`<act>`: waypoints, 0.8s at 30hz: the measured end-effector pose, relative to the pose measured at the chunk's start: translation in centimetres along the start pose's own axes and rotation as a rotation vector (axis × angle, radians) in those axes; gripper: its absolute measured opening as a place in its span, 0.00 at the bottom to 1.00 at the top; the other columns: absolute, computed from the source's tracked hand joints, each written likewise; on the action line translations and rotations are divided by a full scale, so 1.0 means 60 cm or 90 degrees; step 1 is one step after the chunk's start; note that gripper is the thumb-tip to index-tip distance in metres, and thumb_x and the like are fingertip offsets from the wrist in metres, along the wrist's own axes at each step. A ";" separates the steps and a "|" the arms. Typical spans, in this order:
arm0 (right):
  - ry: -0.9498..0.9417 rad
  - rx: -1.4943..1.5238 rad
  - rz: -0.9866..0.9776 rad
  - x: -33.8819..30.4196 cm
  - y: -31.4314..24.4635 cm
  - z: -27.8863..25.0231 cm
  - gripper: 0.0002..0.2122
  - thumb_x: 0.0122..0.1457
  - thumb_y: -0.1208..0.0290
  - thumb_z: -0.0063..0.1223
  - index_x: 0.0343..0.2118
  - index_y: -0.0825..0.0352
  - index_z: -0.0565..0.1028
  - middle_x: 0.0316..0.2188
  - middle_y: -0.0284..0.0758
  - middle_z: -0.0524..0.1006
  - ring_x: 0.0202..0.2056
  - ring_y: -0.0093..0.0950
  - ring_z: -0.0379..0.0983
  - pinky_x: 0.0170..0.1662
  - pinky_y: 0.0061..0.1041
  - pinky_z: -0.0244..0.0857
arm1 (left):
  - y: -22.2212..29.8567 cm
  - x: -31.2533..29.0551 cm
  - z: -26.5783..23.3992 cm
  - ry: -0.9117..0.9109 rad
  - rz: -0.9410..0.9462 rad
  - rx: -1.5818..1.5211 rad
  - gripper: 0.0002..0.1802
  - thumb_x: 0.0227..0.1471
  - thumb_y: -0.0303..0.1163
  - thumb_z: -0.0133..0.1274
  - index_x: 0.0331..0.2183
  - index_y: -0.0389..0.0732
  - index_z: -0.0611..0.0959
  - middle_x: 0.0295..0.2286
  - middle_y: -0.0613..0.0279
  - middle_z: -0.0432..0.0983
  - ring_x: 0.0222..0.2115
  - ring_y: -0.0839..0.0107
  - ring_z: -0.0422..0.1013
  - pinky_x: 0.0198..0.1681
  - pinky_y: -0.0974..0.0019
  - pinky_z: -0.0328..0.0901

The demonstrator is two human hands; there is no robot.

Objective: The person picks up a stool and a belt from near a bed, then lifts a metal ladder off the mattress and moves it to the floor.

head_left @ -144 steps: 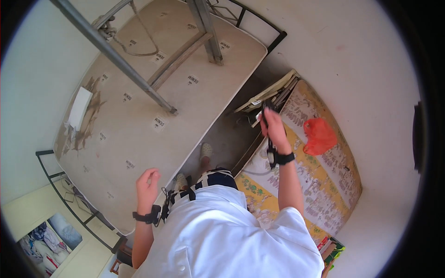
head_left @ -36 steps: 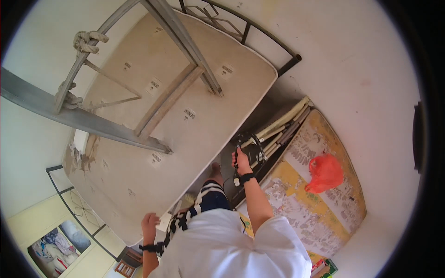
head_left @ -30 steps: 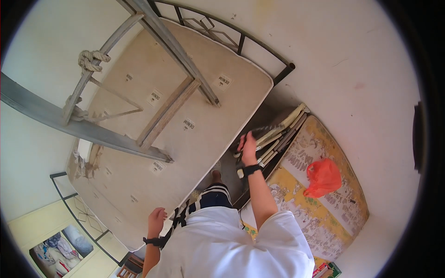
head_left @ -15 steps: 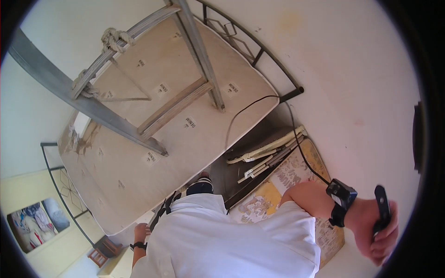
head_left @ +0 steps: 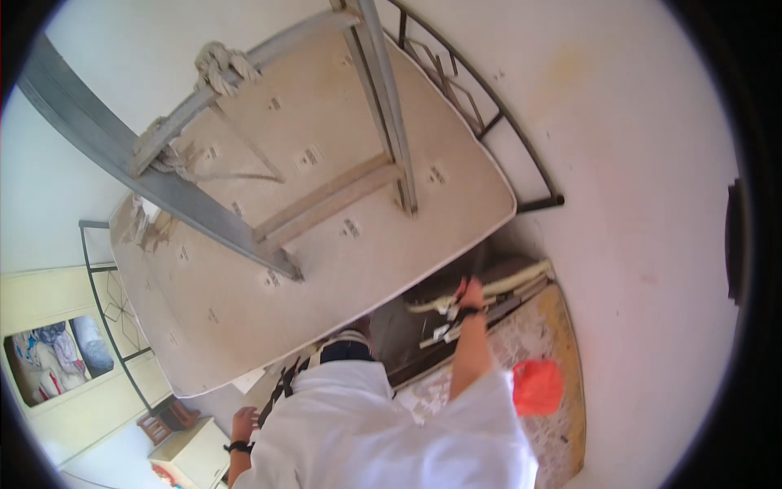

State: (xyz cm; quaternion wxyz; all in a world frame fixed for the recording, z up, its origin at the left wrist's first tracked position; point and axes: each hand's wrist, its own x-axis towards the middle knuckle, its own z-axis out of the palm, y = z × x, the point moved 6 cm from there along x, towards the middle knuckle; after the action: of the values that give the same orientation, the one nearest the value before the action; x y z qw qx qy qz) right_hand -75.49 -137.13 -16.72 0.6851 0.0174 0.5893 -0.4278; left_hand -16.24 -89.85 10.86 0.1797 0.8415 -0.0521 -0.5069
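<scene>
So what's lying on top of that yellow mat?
An orange bag lies on the yellow mat. The right hand reaches pale slats beyond its top edge. The arm and white shirt hide the lower corner.

One head-worn fisheye view looks steeply down from above.

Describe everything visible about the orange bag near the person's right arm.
The orange bag looks like thin plastic, crumpled and bunched into a rough lump, bright orange-red with no marking I can make out. It lies on a patterned yellowish mat by the pale wall, just right of the person's right forearm. The right hand reaches past it toward pale slats and does not touch it. Whether anything is inside cannot be told.
</scene>
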 end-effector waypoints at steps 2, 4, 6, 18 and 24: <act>0.051 0.085 0.089 -0.031 0.117 0.052 0.18 0.63 0.51 0.39 0.23 0.59 0.67 0.13 0.26 0.61 0.16 0.20 0.60 0.18 0.23 0.56 | -0.016 0.000 -0.013 0.068 -0.077 -0.049 0.14 0.51 0.33 0.44 0.36 0.34 0.77 0.23 0.53 0.76 0.20 0.67 0.73 0.22 0.69 0.68; 0.086 0.039 0.072 -0.108 0.161 0.089 0.20 0.63 0.49 0.38 0.23 0.62 0.67 0.14 0.26 0.60 0.16 0.20 0.58 0.17 0.24 0.55 | 0.005 -0.012 -0.008 0.057 0.031 0.088 0.12 0.51 0.29 0.43 0.34 0.35 0.78 0.26 0.53 0.76 0.22 0.67 0.74 0.23 0.70 0.68; 0.093 -0.101 0.023 -0.126 0.145 0.153 0.21 0.64 0.50 0.36 0.23 0.64 0.68 0.14 0.27 0.61 0.15 0.21 0.58 0.16 0.25 0.54 | -0.004 0.021 -0.007 0.014 0.429 0.430 0.12 0.50 0.26 0.42 0.31 0.35 0.80 0.29 0.54 0.76 0.24 0.68 0.74 0.25 0.71 0.69; -0.106 -0.196 -0.332 -0.272 -0.081 0.407 0.17 0.65 0.57 0.38 0.26 0.66 0.70 0.15 0.27 0.64 0.15 0.18 0.60 0.18 0.19 0.54 | 0.121 0.117 0.005 -0.016 0.051 -0.005 0.15 0.54 0.33 0.45 0.38 0.33 0.77 0.26 0.54 0.76 0.23 0.68 0.74 0.24 0.69 0.70; -0.205 -0.464 -0.285 -0.444 0.031 0.467 0.15 0.63 0.61 0.42 0.25 0.66 0.71 0.12 0.26 0.64 0.11 0.16 0.57 0.15 0.17 0.51 | 0.075 0.124 0.007 0.064 0.141 -0.104 0.13 0.53 0.33 0.46 0.34 0.33 0.78 0.23 0.57 0.76 0.20 0.71 0.73 0.22 0.71 0.67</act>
State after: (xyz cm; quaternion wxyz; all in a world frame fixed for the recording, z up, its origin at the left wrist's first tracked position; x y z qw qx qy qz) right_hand -50.54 -135.67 12.83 0.6199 -0.4195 0.5767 -0.3273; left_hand -12.64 -96.13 6.08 0.3045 0.8375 -0.0942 -0.4438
